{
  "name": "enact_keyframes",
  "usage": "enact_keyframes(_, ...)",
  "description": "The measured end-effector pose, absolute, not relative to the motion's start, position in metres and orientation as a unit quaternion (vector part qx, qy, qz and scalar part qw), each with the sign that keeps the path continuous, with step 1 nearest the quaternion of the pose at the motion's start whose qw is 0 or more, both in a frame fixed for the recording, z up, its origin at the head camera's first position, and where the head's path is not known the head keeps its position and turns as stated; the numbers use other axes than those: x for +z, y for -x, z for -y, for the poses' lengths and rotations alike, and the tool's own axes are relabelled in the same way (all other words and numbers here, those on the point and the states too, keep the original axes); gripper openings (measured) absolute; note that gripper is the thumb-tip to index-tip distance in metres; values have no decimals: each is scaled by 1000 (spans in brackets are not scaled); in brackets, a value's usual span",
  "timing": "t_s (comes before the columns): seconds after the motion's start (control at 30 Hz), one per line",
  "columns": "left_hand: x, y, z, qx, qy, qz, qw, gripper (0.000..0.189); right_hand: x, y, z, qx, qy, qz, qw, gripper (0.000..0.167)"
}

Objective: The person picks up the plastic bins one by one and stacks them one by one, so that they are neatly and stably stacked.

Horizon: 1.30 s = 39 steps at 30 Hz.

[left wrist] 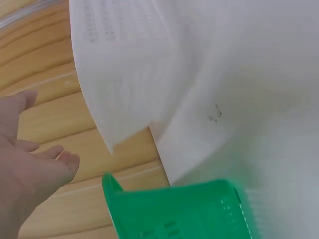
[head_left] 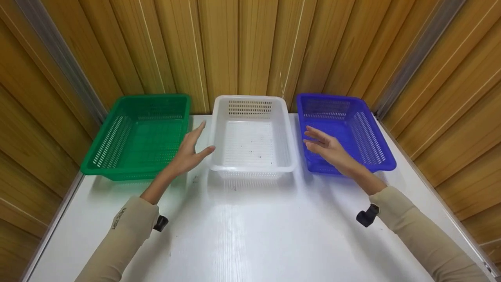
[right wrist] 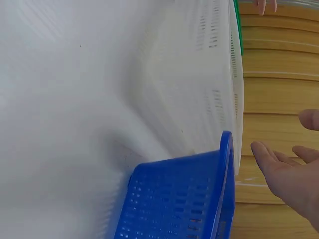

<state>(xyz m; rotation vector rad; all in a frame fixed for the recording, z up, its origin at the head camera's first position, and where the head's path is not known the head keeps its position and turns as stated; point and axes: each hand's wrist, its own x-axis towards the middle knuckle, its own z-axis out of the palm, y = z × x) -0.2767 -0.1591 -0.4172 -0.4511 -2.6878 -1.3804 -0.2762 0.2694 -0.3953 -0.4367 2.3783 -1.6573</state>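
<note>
Three plastic baskets stand in a row at the back of a white table: a green basket (head_left: 135, 171) at left, a white basket (head_left: 252, 169) in the middle, a blue basket (head_left: 385, 162) at right. My left hand (head_left: 190, 152) hovers by the green basket's right edge, thumb and fingers spread, holding nothing. Above the left part of the blue basket is my right hand (head_left: 330, 150), its fingers loosely extended and nothing in them. Both wrist views show the hands apart from the baskets, the left one near the green rim (left wrist: 169, 191) and the right one near the blue rim (right wrist: 225, 159).
A wood-patterned wall (head_left: 250, 47) rises right behind the baskets, and similar panels close in both sides. The white tabletop (head_left: 250, 231) extends in front of the baskets. Small dark specks dot the white basket's floor. A small black device (head_left: 368, 215) sits at the right sleeve.
</note>
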Motion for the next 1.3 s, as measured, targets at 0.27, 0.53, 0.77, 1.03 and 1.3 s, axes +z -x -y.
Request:
enact_keyframes(0.27,-430,269,139,-468,161,869,21,80,-403,266,-250,-552,182,-800,150,70)
enact_keyframes(0.53,-446,258,138,-486,155,860,25,73,-412,260,-236,-535,185,-811,147,67)
enact_keyframes(0.77,-457,262,134,-503,122,855,-4,68,-415,252,-240,-531,140,-821,153,67)
enact_keyframes(1.03,-465,264,130,-516,130,846,-13,74,-423,245,-238,-542,108,-812,186,80)
enact_keyframes(1.3,-471,263,140,-569,79,809,-122,84,-435,246,-229,-582,77,-779,218,88)
